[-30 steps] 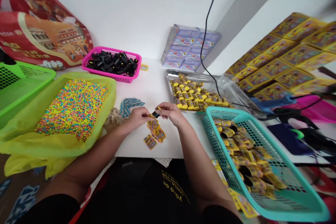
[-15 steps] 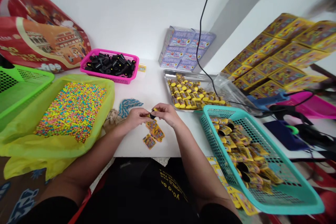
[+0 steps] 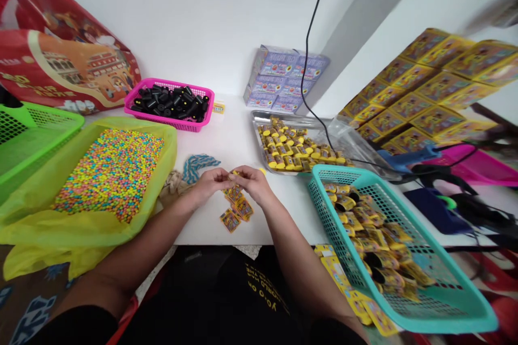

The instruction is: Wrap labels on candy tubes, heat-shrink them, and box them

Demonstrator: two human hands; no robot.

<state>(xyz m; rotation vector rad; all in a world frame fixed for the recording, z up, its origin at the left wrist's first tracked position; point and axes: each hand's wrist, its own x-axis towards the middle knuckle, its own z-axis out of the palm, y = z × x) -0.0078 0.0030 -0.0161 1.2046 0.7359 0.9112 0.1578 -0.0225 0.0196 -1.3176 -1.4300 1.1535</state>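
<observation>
My left hand (image 3: 211, 182) and my right hand (image 3: 254, 182) meet over the white table, fingertips pinched together. Between them a small yellowish thing shows, mostly hidden by the fingers; its kind cannot be made out. A bit of yellow (image 3: 263, 171) peeks out beside the right hand's knuckles; whether it is held or lies on the table is unclear. Just below the fingers lie several small orange printed cards (image 3: 243, 208), overlapping, one (image 3: 230, 220) set nearer the table edge. A blue-and-white striped cloth (image 3: 198, 164) rests beyond my left wrist.
On the left are a yellow-lined tub of colourful candies (image 3: 172, 143) and a pink basket (image 3: 170, 122) of black tubes. To the right stand a metal tray (image 3: 259, 135) of yellow canisters, a teal basket (image 3: 449, 302) of yellow-wrapped tubes, and stacked yellow boxes (image 3: 424, 91). A black cable (image 3: 306, 54) hangs down.
The small black piece seen between the fingertips is no longer visible. Both hands have closed further together, and yellow now shows beside the right hand.
</observation>
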